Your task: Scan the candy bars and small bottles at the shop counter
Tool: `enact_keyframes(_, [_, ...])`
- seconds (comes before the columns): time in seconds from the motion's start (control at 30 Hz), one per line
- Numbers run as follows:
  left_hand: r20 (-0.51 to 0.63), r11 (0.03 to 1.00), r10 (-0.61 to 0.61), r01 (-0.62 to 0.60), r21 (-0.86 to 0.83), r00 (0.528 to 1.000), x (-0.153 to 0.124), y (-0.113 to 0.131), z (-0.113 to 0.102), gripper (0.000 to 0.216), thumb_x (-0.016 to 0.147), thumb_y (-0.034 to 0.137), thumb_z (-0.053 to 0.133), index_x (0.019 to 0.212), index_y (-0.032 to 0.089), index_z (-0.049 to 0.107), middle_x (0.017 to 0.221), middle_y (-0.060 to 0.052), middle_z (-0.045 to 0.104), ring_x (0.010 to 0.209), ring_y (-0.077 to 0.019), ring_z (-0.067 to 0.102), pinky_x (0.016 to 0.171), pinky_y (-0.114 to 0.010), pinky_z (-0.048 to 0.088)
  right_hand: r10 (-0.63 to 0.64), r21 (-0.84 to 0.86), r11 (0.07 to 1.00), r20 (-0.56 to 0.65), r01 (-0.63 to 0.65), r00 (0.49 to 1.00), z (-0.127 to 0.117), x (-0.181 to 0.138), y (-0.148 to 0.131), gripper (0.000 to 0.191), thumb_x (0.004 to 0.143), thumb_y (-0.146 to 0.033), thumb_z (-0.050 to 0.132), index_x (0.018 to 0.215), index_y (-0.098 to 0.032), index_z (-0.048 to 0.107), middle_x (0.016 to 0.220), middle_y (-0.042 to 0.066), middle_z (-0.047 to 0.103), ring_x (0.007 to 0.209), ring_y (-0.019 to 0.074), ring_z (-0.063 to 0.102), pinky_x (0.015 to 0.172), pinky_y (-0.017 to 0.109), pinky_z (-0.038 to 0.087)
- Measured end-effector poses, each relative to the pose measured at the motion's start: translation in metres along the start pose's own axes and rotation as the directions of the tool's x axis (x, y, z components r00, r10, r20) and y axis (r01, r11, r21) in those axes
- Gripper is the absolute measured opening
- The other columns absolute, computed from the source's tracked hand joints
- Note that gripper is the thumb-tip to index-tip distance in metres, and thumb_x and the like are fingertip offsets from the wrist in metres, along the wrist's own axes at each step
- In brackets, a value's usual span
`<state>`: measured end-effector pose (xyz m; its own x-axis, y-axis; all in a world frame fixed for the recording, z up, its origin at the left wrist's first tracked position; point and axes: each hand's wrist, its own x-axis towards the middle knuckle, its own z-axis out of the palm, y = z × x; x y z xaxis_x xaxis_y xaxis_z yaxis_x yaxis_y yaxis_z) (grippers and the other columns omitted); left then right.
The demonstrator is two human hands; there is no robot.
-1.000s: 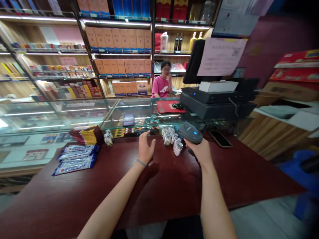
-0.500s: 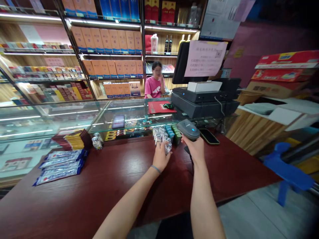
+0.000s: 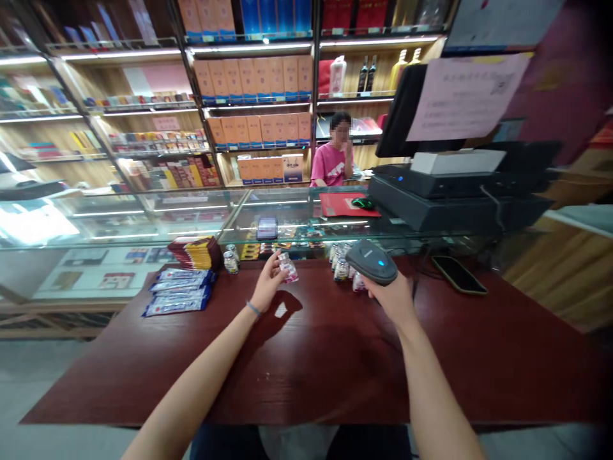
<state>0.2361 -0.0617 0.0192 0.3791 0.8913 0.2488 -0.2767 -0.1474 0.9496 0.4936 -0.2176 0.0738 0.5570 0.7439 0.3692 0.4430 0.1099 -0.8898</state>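
Observation:
Raised over the dark red counter (image 3: 306,358), my left hand (image 3: 269,281) grips a small clear bottle with a pink and white label (image 3: 288,268). My right hand (image 3: 390,297) is wrapped round a dark grey barcode scanner (image 3: 371,260) with a lit blue light on top. Behind and beside the scanner stands a cluster of small bottles (image 3: 341,269), partly hidden by it. Farther left, a pair of similar small bottles (image 3: 230,260) stands beside a stack of brown and yellow packets (image 3: 195,253). Blue and white long packets (image 3: 178,292) lie in front of that stack.
A glass display case (image 3: 191,217) runs along the counter's back. At right are a monitor (image 3: 402,112), a black cash drawer (image 3: 445,203) and a phone (image 3: 460,275). A person in a pink shirt (image 3: 328,166) sits behind the case. A mouse (image 3: 363,203) rests on a red mat.
My left hand has left the bottle cluster and moved left, lifting one bottle. The scanner stays in my right hand near the cluster. The camera view has turned left.

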Motion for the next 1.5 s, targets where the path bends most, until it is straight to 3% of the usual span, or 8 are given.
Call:
enact_keyframes(0.13, [-0.097, 0.984, -0.109, 0.094, -0.151, 0.989, -0.006, 0.005, -0.059, 0.062, 0.079, 0.031, 0.076, 0.134, 0.025, 0.049, 0.116, -0.007, 0.064, 0.09, -0.014, 0.064, 0.075, -0.026, 0.054, -0.147, -0.042, 0.988, 0.091, 0.151, 0.985, 0.031, -0.015, -0.003, 0.047, 0.069, -0.036, 0.071, 0.112, -0.016, 0.067, 0.09, 0.008, 0.077, 0.084, 0.0255, 0.071, 0.075, 0.036, 0.057])
enact_keyframes(0.27, [-0.062, 0.915, -0.208, 0.172, -0.365, 0.976, -0.012, 0.001, -0.084, 0.049, 0.08, 0.03, 0.075, 0.125, 0.022, 0.056, 0.128, -0.01, 0.062, 0.097, -0.0171, 0.065, 0.076, -0.03, 0.055, -0.262, -0.106, 0.947, 0.295, 0.304, 0.919, 0.057, -0.034, -0.006, 0.047, 0.075, -0.032, 0.068, 0.12, -0.018, 0.066, 0.103, 0.01, 0.077, 0.093, 0.0272, 0.072, 0.082, 0.036, 0.056])
enact_keyframes(0.57, [-0.039, 0.807, -0.296, 0.228, -0.545, 0.954, -0.01, 0.0, -0.093, 0.028, 0.091, 0.029, 0.061, 0.118, 0.021, 0.062, 0.128, -0.009, 0.063, 0.092, -0.0143, 0.065, 0.072, -0.027, 0.053, -0.342, -0.126, 0.861, 0.574, 0.493, 0.744, 0.077, -0.055, -0.01, 0.03, 0.074, -0.026, 0.064, 0.104, -0.023, 0.065, 0.091, 0.006, 0.077, 0.081, 0.0266, 0.075, 0.067, 0.029, 0.054])
enact_keyframes(0.97, [-0.065, 0.803, -0.288, 0.204, -0.561, 0.955, -0.008, -0.002, -0.094, 0.028, 0.089, 0.028, 0.064, 0.116, 0.019, 0.063, 0.122, -0.009, 0.065, 0.091, -0.0149, 0.065, 0.071, -0.026, 0.053, -0.27, -0.169, 0.882, 0.586, 0.441, 0.764, 0.077, -0.053, 0.001, 0.023, 0.073, -0.025, 0.063, 0.097, -0.026, 0.066, 0.087, 0.003, 0.078, 0.075, 0.0241, 0.075, 0.065, 0.027, 0.054])
enact_keyframes(1.13, [-0.249, 0.91, -0.195, 0.081, -0.406, 0.949, -0.008, -0.005, -0.096, 0.061, 0.083, 0.031, 0.073, 0.137, 0.031, 0.046, 0.112, -0.004, 0.066, 0.089, -0.0146, 0.065, 0.076, -0.029, 0.055, -0.265, -0.147, 0.903, 0.552, 0.405, 0.791, 0.076, -0.051, 0.0, 0.027, 0.074, -0.027, 0.064, 0.102, -0.025, 0.067, 0.091, 0.005, 0.078, 0.081, 0.0261, 0.075, 0.068, 0.03, 0.056])
enact_keyframes(1.27, [-0.337, 0.999, 0.031, -0.041, -0.021, 0.941, -0.007, -0.006, -0.102, 0.058, 0.077, 0.029, 0.076, 0.13, 0.027, 0.053, 0.112, -0.005, 0.065, 0.096, -0.0167, 0.065, 0.087, -0.033, 0.054, -0.281, -0.138, 0.904, 0.525, 0.406, 0.804, 0.076, -0.049, 0.0, 0.032, 0.073, -0.026, 0.065, 0.105, -0.026, 0.068, 0.097, 0.006, 0.078, 0.088, 0.0279, 0.075, 0.073, 0.032, 0.057])
enact_keyframes(1.37, [-0.308, 0.939, 0.199, -0.091, 0.331, 0.93, -0.007, -0.008, -0.106, 0.044, 0.076, 0.022, 0.073, 0.118, 0.023, 0.06, 0.114, -0.007, 0.065, 0.105, -0.0204, 0.065, 0.096, -0.037, 0.051, -0.298, -0.133, 0.897, 0.526, 0.423, 0.797, 0.075, -0.048, 0.001, 0.037, 0.074, -0.026, 0.065, 0.11, -0.026, 0.068, 0.101, 0.006, 0.078, 0.091, 0.0279, 0.075, 0.075, 0.032, 0.058])
enact_keyframes(1.5, [-0.288, 0.837, 0.258, -0.064, 0.544, 0.922, -0.008, -0.015, -0.108, 0.041, 0.079, 0.017, 0.069, 0.118, 0.026, 0.061, 0.116, -0.008, 0.067, 0.106, -0.0234, 0.066, 0.099, -0.04, 0.048, -0.336, -0.118, 0.882, 0.521, 0.456, 0.784, 0.074, -0.048, 0.001, 0.039, 0.077, -0.028, 0.064, 0.116, -0.025, 0.066, 0.108, 0.007, 0.076, 0.095, 0.0275, 0.074, 0.077, 0.032, 0.058])
